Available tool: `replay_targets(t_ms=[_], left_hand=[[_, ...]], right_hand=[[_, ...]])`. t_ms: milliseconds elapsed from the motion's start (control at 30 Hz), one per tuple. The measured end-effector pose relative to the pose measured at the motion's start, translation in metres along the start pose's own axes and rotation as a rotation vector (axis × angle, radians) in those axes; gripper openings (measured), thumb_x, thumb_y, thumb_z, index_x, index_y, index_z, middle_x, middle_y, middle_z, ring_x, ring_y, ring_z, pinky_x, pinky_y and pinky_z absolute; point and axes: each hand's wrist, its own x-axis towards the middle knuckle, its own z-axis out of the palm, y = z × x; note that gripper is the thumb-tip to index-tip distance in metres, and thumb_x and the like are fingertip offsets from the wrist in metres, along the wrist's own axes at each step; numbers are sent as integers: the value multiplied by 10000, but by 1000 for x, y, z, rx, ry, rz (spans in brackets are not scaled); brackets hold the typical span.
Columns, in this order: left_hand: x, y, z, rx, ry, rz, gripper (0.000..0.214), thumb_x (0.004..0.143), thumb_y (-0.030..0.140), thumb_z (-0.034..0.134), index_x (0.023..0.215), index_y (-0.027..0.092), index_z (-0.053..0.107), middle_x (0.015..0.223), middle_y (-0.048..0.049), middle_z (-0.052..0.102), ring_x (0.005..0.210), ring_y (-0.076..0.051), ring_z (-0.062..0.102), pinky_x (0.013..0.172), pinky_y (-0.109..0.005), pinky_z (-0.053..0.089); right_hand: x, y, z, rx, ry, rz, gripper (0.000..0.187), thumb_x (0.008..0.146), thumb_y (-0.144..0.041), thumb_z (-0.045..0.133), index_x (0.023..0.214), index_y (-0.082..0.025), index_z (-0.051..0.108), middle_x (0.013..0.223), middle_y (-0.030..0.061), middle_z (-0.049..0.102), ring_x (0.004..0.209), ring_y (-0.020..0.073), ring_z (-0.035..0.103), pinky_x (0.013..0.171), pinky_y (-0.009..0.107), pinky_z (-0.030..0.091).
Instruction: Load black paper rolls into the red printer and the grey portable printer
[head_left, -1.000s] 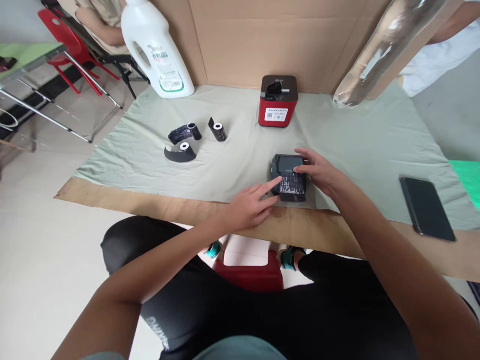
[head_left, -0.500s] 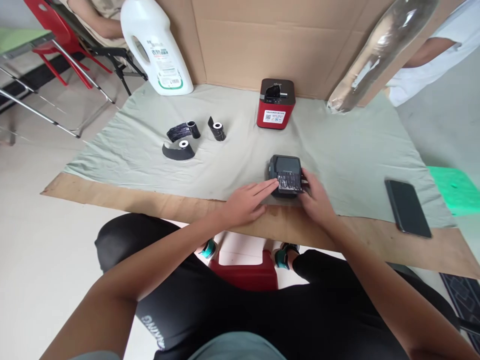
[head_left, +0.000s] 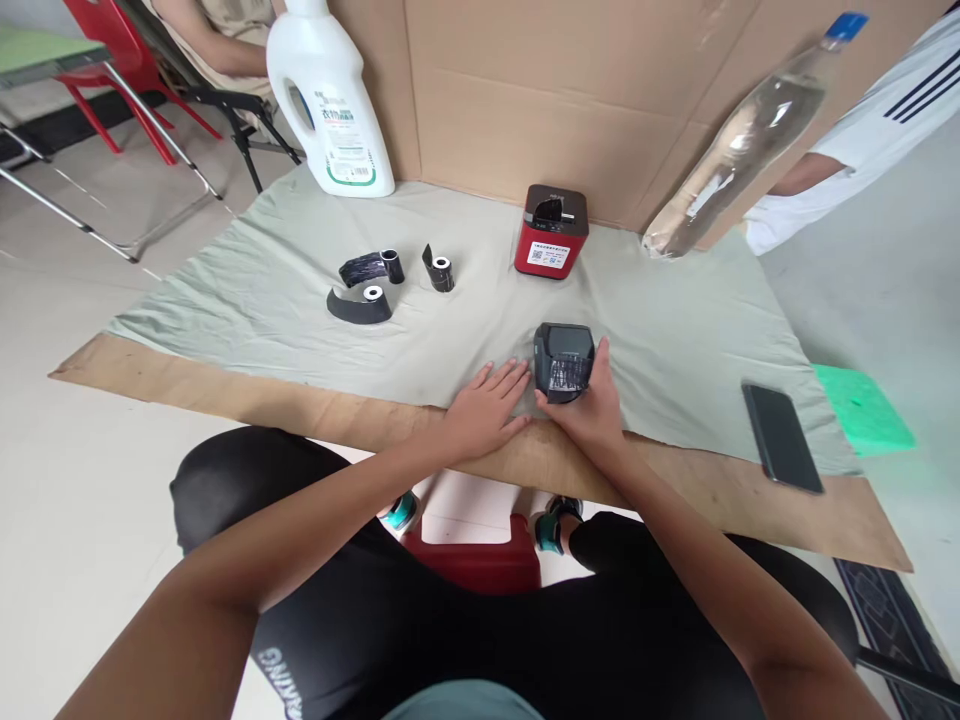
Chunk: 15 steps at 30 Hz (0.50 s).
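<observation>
A small black printer [head_left: 563, 354] sits near the front of a grey-green cloth [head_left: 675, 330], with a strip of dark printed paper coming out of its front. My right hand [head_left: 592, 405] is wrapped round the printer's near right side. My left hand [head_left: 484, 405] lies flat on the cloth just left of it, fingers stretched out and holding nothing. A red and black printer [head_left: 550, 232] stands further back.
Three black paper rolls [head_left: 361, 303] lie at the left of the cloth. A white detergent bottle [head_left: 330, 100] and a clear bottle [head_left: 739, 140] stand against a cardboard wall. A black phone [head_left: 781, 450] lies at the right. Other people are at the back corners.
My right hand has slid from the top of the black printer to its near right side. My left hand has gone from pointing at it to lying flat beside it.
</observation>
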Motion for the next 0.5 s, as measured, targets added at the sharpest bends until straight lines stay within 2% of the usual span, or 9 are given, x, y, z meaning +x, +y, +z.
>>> replay_targets(t_ms=[100,167,267,333,500], left_hand=[[-2,2,-1,9,-30,-6,701,1109,507,299,1676,97,276,1769,-113,207,1666,-262,201,1372,-490,179],[-2,3,-1,8,-43,-7,692,1110,502,301,1678,107,279,1771,-103,200,1667,-256,197,1375,-481,172],[-2,4,1,4,-40,-10,680,1108,499,314,1673,122,298,1769,-98,218,1665,-251,209,1374,-473,170],[-2,4,3,2,-25,-5,681,1106,501,319,1671,121,304,1765,-104,237,1661,-252,223,1370,-478,184],[-4,4,7,9,15,12,691,1106,498,308,1666,92,303,1762,-108,252,1659,-261,228,1362,-498,208]], right_hand=[[12,13,-5,8,66,5,1266,628,-509,840,1653,-62,246,1568,289,500,1452,452,494,1211,632,402],[31,28,-13,42,116,41,1256,587,-520,856,1625,-61,318,1560,272,522,1444,450,508,1224,627,390],[73,56,-28,112,181,94,1240,546,-492,898,1599,-96,376,1564,235,532,1437,423,522,1229,591,402],[103,74,-35,154,212,124,1198,553,-463,921,1574,-99,411,1528,242,560,1405,398,551,1202,538,443],[166,100,-37,139,241,212,1093,572,-401,929,1508,-84,459,1447,255,620,1336,375,604,1166,504,476]])
